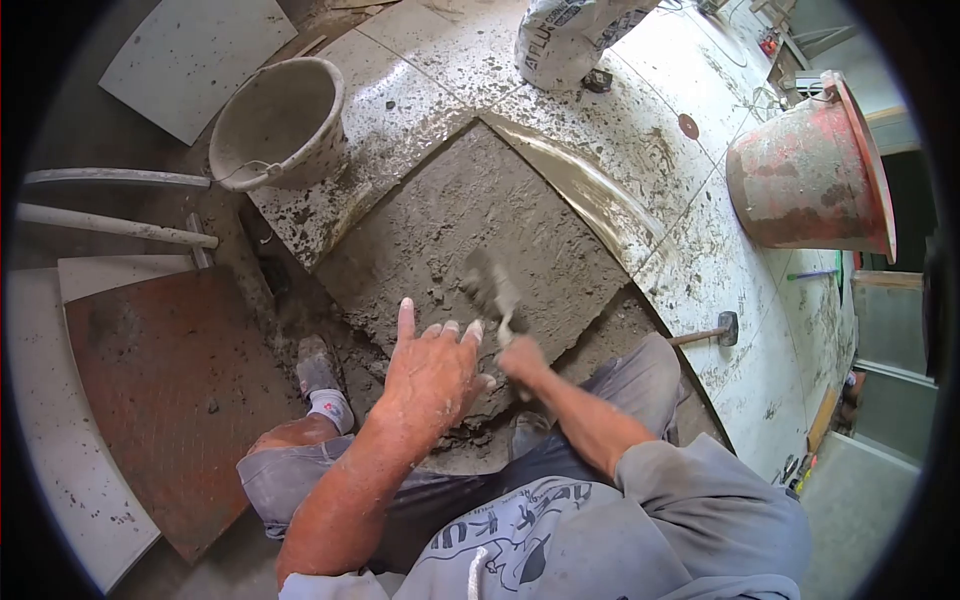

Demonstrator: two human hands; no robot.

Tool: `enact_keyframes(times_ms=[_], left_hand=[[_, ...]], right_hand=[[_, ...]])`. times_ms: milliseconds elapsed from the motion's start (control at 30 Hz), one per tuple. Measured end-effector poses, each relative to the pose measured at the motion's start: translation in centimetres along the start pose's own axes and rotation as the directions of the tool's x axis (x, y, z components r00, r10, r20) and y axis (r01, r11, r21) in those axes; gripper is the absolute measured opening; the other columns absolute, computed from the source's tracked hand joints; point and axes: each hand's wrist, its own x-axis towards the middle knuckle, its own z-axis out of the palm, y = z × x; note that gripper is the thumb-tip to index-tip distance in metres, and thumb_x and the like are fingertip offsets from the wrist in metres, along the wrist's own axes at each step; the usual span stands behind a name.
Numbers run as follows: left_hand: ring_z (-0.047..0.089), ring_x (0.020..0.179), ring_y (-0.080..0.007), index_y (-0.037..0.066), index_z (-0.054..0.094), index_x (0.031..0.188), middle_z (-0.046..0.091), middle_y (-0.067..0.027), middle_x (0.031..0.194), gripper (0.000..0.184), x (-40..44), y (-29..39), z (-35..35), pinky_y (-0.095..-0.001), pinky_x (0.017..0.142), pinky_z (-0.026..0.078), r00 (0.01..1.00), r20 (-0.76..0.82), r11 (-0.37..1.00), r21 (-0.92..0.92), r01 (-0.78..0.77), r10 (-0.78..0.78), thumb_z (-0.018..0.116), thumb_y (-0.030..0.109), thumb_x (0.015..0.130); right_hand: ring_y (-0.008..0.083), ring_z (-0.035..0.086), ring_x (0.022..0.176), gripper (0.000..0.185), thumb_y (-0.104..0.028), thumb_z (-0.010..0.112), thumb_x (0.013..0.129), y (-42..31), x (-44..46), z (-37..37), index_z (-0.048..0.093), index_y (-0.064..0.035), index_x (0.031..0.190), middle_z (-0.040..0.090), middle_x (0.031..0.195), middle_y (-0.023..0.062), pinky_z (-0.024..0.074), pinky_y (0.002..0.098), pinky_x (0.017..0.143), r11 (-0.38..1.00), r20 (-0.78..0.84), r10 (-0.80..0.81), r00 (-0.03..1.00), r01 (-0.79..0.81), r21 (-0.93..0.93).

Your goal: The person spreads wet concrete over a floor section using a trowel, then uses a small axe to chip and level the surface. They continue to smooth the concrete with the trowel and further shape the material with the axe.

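Note:
A square bed of wet grey mortar (pixel 430 210) lies in a gap among speckled white floor tiles. My right hand (pixel 524 362) is closed around the handle of a trowel. The mortar-coated blade of this trowel (pixel 490 283) is smeared by motion over the middle of the bed. My left hand (pixel 436 372) is held palm down above the near edge of the mortar, holding nothing. Its fingers are apart, the index finger stretched forward. Whether it touches the mortar, I cannot tell. Crumbly mortar (pixel 470 432) lies along the near edge, between my legs.
A grey bucket (pixel 330 115) stands back left, and a red, mortar-stained bucket (pixel 800 180) at the right. A hammer (pixel 728 328) lies on the right tiles. A bag (pixel 555 50) stands at the back. A brown tile (pixel 160 400) and a white tile (pixel 195 55) lie on the left.

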Motion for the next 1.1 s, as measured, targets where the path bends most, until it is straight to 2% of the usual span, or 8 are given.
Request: enact_keyframes(times_ms=[267,400,467,533,800,933,1033,1100], left_hand=[[0.053,0.122,-0.0286,0.006,0.052,0.131,0.056,-0.0166,0.129,0.061,-3.1,-7.1,-5.1,-0.0551,0.112,0.017,0.722,-0.561,0.914,-0.253,0.316,-0.405,0.061,0.046,0.087],[0.053,0.121,-0.0314,0.003,0.054,0.129,0.057,-0.0190,0.127,0.062,-4.8,-9.0,-5.0,-0.0541,0.113,0.016,0.645,-0.541,0.841,-0.374,0.391,-0.540,0.063,0.046,0.085],[0.053,0.121,-0.0332,0.002,0.054,0.129,0.056,-0.0202,0.128,0.064,-5.5,-9.1,-4.7,-0.0533,0.113,0.015,0.651,-0.540,0.843,-0.397,0.362,-0.534,0.064,0.046,0.084],[0.053,0.121,-0.0336,0.002,0.054,0.129,0.056,-0.0197,0.128,0.064,-6.1,-9.3,-4.7,-0.0528,0.114,0.015,0.644,-0.515,0.821,-0.429,0.378,-0.565,0.063,0.046,0.084],[0.051,0.121,-0.0355,0.001,0.053,0.130,0.056,-0.0216,0.128,0.067,-8.2,-10.5,-6.1,-0.0512,0.114,0.015,0.563,-0.527,0.766,-0.514,0.385,-0.636,0.063,0.048,0.084],[0.052,0.120,-0.0343,0.000,0.054,0.128,0.057,-0.0214,0.126,0.066,-9.2,-10.9,-5.4,-0.0541,0.113,0.017,0.535,-0.558,0.771,-0.510,0.381,-0.634,0.060,0.049,0.085],[0.053,0.120,-0.0326,-0.001,0.055,0.126,0.059,-0.0196,0.125,0.063,-9.7,-11.2,-5.0,-0.0572,0.111,0.018,0.538,-0.546,0.765,-0.501,0.405,-0.642,0.059,0.049,0.087],[0.053,0.120,-0.0325,-0.001,0.055,0.126,0.059,-0.0195,0.125,0.063,-10.2,-11.6,-5.2,-0.0570,0.112,0.018,0.534,-0.533,0.752,-0.508,0.419,-0.657,0.059,0.049,0.087]], right_hand=[[0.0413,0.062,0.094,0.032,-0.024,0.065,0.069,-0.9,1.2,-2.8,0.065,0.0041,0.085,0.065,0.093,0.0274,0.0507,0.0461,0.082,0.997,-0.148,0.039,0.988,-0.030,0.068],[0.0318,0.067,0.059,0.029,-0.020,0.062,0.069,-2.7,4.2,-1.7,0.063,0.0071,0.079,0.065,0.071,0.0231,0.0536,0.0412,0.057,0.808,0.077,0.236,0.969,-0.239,0.539],[0.0344,0.068,0.068,0.029,-0.021,0.062,0.069,-3.1,2.7,0.7,0.063,0.0070,0.077,0.066,0.075,0.0247,0.0539,0.0425,0.063,0.996,0.065,-0.035,0.997,0.029,0.083],[0.0395,0.065,0.088,0.028,-0.021,0.060,0.069,-2.4,1.3,4.1,0.067,0.0043,0.079,0.065,0.088,0.0280,0.0520,0.0461,0.076,0.996,-0.019,-0.084,0.996,0.084,-0.029],[0.0413,0.065,0.084,0.031,-0.024,0.058,0.069,-6.2,-1.4,0.2,0.066,0.0029,0.080,0.065,0.086,0.0273,0.0516,0.0489,0.076,0.888,0.242,-0.299,0.923,0.362,-0.283],[0.0410,0.064,0.073,0.034,-0.028,0.063,0.070,-5.8,7.0,-2.3,0.061,0.0050,0.077,0.065,0.081,0.0251,0.0516,0.0461,0.065,0.959,-0.079,-0.270,0.960,0.260,-0.116],[0.0256,0.066,0.065,0.025,-0.021,0.063,0.073,-7.5,10.0,-3.5,0.062,0.0038,0.073,0.065,0.067,0.0159,0.0525,0.0399,0.058,0.900,0.146,0.131,0.981,-0.180,0.397],[0.0317,0.066,0.074,0.028,-0.023,0.062,0.072,-6.3,10.1,-1.0,0.065,0.0042,0.077,0.066,0.075,0.0201,0.0525,0.0422,0.064,0.978,0.039,0.056,0.998,-0.063,0.197]])
